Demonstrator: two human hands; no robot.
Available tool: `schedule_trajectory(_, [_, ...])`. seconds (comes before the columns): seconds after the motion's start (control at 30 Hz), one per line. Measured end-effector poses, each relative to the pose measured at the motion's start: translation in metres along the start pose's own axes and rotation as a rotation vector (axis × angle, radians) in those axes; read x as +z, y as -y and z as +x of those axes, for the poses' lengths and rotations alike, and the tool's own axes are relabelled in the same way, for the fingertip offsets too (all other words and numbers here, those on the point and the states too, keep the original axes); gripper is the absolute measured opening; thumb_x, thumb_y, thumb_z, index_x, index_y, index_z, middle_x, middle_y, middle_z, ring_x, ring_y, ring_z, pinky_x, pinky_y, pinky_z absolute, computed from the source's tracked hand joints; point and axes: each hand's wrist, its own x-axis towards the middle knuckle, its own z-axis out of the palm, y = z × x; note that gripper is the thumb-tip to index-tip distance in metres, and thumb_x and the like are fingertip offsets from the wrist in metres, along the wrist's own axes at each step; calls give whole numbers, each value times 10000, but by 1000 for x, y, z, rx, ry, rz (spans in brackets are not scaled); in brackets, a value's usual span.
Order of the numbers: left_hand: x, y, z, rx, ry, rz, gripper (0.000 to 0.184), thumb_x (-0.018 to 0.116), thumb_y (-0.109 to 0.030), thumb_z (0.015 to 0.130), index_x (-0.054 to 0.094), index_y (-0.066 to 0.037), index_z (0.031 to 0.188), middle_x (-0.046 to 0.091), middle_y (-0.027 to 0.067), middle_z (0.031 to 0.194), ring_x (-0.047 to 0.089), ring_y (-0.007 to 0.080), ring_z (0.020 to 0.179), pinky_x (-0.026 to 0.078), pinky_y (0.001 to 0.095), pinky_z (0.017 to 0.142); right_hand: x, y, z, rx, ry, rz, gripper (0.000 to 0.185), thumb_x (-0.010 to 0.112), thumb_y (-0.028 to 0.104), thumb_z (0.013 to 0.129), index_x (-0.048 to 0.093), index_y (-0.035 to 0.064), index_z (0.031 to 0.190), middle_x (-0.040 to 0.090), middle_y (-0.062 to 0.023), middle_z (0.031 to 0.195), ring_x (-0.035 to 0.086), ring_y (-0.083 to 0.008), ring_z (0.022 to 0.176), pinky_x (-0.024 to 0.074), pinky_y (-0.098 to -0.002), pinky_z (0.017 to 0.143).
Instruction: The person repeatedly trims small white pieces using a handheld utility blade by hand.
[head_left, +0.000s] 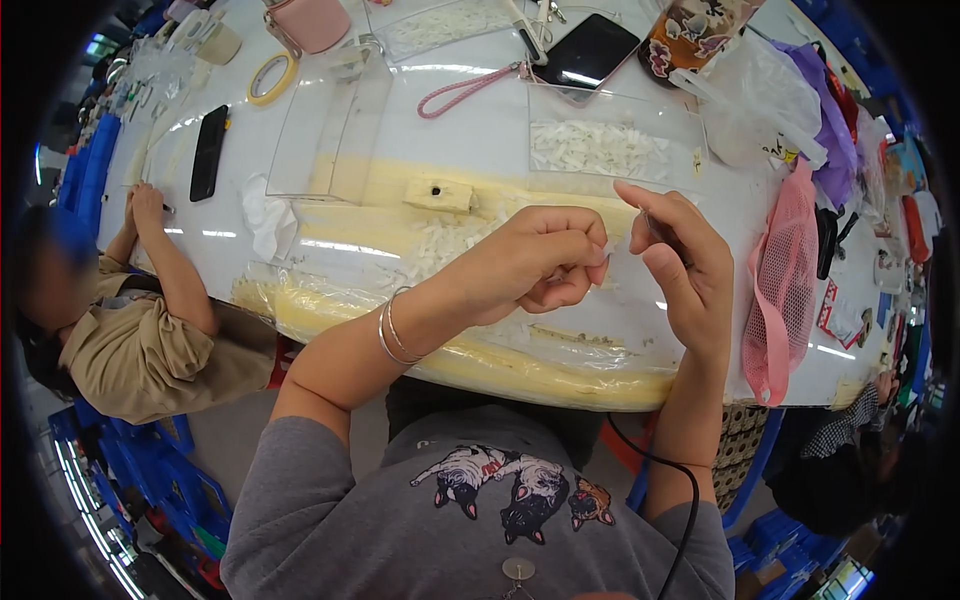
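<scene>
My left hand [562,258], with two thin bracelets at its wrist, is closed in a pinch above the table. A tiny whitish piece [608,250] shows at its fingertips. Just to the right, my right hand [692,262] is curled with thumb and forefinger apart. A small greyish, shiny thing [655,228] shows inside its fingers, too small to name. Below and left of my hands, small white pieces [440,250] lie in a loose pile on the table [480,130]. Behind them sits a yellowish block with a dark hole [455,195].
A clear tray [545,105] of white pieces lies beyond my hands, beside a phone [588,52]. Another clear tray [300,150] and a tape roll [272,80] are left. A pink mesh bag [785,280] is right. A co-worker [140,340] sits at left.
</scene>
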Motion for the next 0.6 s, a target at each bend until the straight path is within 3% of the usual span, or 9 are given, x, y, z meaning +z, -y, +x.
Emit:
schedule_trajectory(0.17, [-4,-3,-2,66,61,-155,164,505,-152,992,554,-30,895,484,19,595,388,75,447,246,228,425,5,3,0,-114,19,-205,413,670,51,910,677,50,1323,503,-29,704,453,-125,612,369,-277,551])
schedule_trajectory(0.4, [-5,-4,-4,99,110,-240,177,479,-136,1004,565,-7,920,474,30,591,407,88,459,281,231,428,12,2,1,-174,28,-266,435,690,18,871,687,48,1305,498,-45,647,471,-153,549,367,-299,510])
schedule_trajectory(0.5, [-3,-3,-4,114,89,-234,196,493,-181,1011,562,-44,887,471,21,550,370,63,442,224,229,415,12,1,1,-175,42,-281,454,696,20,860,684,55,1313,492,-50,635,482,-166,543,373,-304,509])
schedule_trajectory(0.6, [-2,-3,-5,109,69,-225,190,506,-181,1007,563,-49,883,468,10,553,378,62,447,235,229,424,13,3,2,-182,50,-292,480,701,22,846,680,71,1323,486,-53,630,485,-179,538,378,-314,506])
